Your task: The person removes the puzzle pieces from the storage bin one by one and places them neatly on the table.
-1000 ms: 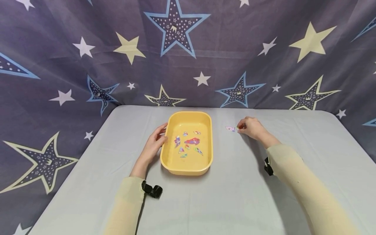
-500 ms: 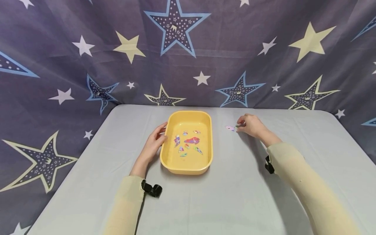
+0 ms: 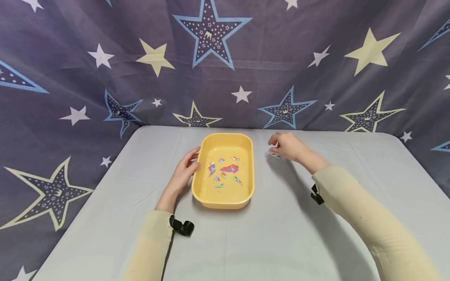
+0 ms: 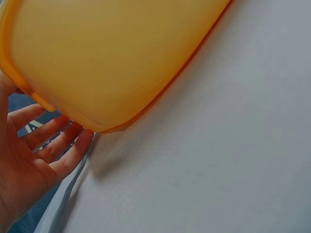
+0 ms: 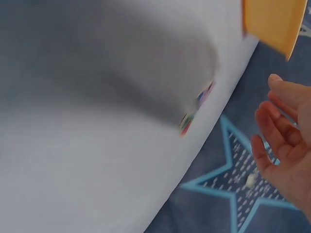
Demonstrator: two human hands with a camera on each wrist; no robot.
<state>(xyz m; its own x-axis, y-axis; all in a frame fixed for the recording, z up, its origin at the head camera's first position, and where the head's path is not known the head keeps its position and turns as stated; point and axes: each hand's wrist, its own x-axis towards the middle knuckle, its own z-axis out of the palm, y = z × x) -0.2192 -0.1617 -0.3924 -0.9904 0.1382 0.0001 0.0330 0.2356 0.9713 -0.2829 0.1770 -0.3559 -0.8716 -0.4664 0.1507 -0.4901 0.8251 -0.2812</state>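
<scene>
Yellow plastic, round-cornered: touching that tray [image 3: 223,204] at nine o'clock with the bare left hand [image 3: 183,170], fingers relaxed against its outer wall. Just shifted the bare right hand [image 3: 289,146] towards nine o'clock, loosely bent fingers holding nothing. Apparently let go of the flat green-and-red cut-out [image 5: 186,123], blurred beside a flat lilac-and-blue cut-out [image 5: 206,94] on the pale grey table [image 3: 274,242], between two and three o'clock from the tray. Likely one placement done, with more colourful flat cut-outs [image 3: 230,168] inside the tray.

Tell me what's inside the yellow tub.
The yellow tub holds several small, flat, colourful pieces and a larger, mostly red piece, spread across its bottom. Whatever lies directly beneath each piece is covered and cannot be seen.
</scene>
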